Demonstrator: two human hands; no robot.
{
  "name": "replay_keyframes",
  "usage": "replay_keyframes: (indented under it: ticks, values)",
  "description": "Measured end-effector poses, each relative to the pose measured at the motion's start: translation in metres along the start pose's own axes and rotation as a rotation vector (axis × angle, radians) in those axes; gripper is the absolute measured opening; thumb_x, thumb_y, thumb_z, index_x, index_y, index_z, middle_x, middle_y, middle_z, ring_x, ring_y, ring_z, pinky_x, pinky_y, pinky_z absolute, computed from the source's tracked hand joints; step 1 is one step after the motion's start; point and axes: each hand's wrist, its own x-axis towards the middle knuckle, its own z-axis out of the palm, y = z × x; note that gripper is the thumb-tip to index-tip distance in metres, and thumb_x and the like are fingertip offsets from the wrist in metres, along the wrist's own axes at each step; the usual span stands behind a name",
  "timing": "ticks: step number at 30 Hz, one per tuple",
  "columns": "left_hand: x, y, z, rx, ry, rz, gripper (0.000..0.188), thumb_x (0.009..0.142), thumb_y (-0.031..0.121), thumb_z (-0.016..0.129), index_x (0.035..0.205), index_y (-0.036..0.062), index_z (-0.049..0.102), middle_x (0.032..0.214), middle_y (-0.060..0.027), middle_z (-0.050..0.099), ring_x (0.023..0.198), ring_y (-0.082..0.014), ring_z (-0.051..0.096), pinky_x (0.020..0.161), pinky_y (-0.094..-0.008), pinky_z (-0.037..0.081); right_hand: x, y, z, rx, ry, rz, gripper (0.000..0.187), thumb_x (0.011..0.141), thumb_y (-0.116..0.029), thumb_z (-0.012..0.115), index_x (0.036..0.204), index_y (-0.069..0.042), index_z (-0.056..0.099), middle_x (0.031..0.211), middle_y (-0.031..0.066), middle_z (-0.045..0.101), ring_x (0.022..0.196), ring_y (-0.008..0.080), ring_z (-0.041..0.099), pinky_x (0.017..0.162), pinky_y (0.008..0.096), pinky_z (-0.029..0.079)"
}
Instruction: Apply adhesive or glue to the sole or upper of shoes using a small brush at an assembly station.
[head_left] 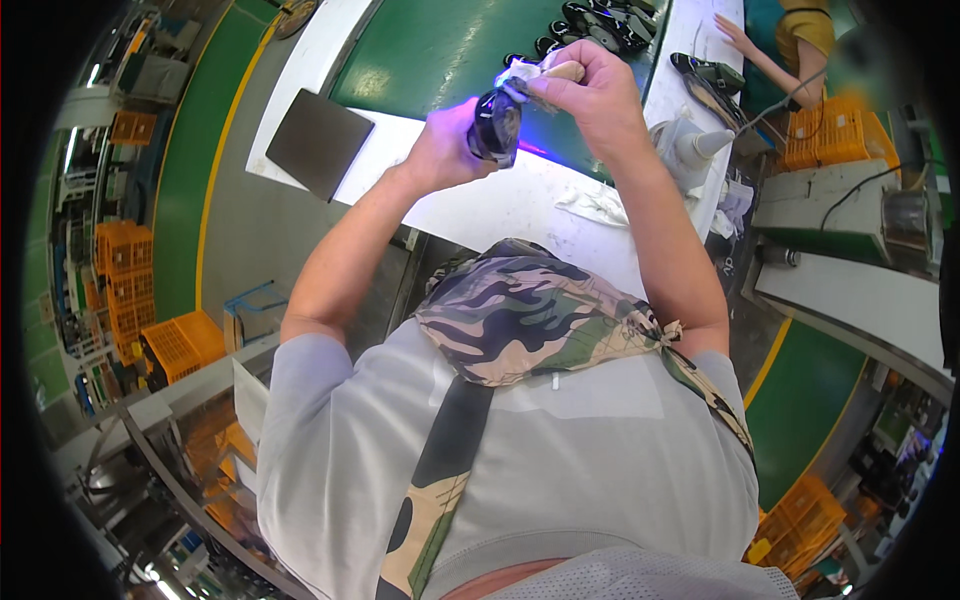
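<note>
Over the near edge of a white table (470, 205), my left hand (440, 150) is closed around a glossy black shoe (497, 130), held up with one end pointing away from me. My right hand (603, 95) pinches a crumpled white cloth (518, 76) against or just beside the shoe's far end; exact contact is hard to make out. Something beige shows between the right fingers, too small to name. Bluish light glows around the shoe and cloth.
A green belt (430, 60) carries several black shoes (600, 28). Further shoes (710, 85) lie along its right ledge, near a co-worker's hand (735, 35). A white bottle (700, 146), a white rag (595, 206) and a dark square board (320, 145) rest around me. Orange crates (825, 135) stand right.
</note>
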Motion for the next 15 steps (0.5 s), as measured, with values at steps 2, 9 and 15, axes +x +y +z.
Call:
replay_keyframes:
  ticks: [2, 9, 15]
  values:
    - [-0.003, 0.001, -0.006, -0.123, -0.177, -0.095, 0.056, 0.057, 0.015, 0.086, 0.105, 0.0058, 0.061, 0.091, -0.0100, 0.068, 0.080, -0.0240, 0.066, 0.078, -0.0343, 0.055, 0.004, -0.001, 0.000, -0.069, 0.003, -0.073, 0.017, 0.080, 0.000, 0.073, 0.089, -0.003, 0.059, 0.085, 0.0019, 0.060, 0.073, 0.0093, 0.057, 0.066, 0.0233, 0.047]
    - [-0.010, 0.005, -0.018, -0.467, -0.388, -0.312, 0.061, 0.052, 0.012, 0.087, 0.107, 0.0003, 0.062, 0.093, -0.0060, 0.068, 0.085, -0.0175, 0.063, 0.083, -0.0322, 0.052, 0.019, 0.022, -0.001, -0.145, -0.044, -0.262, 0.019, 0.077, -0.002, 0.074, 0.082, -0.003, 0.055, 0.088, 0.0035, 0.064, 0.078, 0.0080, 0.055, 0.070, 0.0237, 0.046]
    - [-0.025, 0.011, -0.023, -0.688, -0.415, -0.525, 0.060, 0.054, 0.012, 0.086, 0.107, -0.0027, 0.062, 0.095, -0.0056, 0.067, 0.087, -0.0168, 0.063, 0.085, -0.0314, 0.051, 0.010, 0.028, 0.006, -0.220, -0.230, -0.308, 0.019, 0.081, 0.002, 0.070, 0.084, -0.004, 0.052, 0.099, 0.0102, 0.063, 0.092, 0.0138, 0.057, 0.083, 0.0269, 0.046]
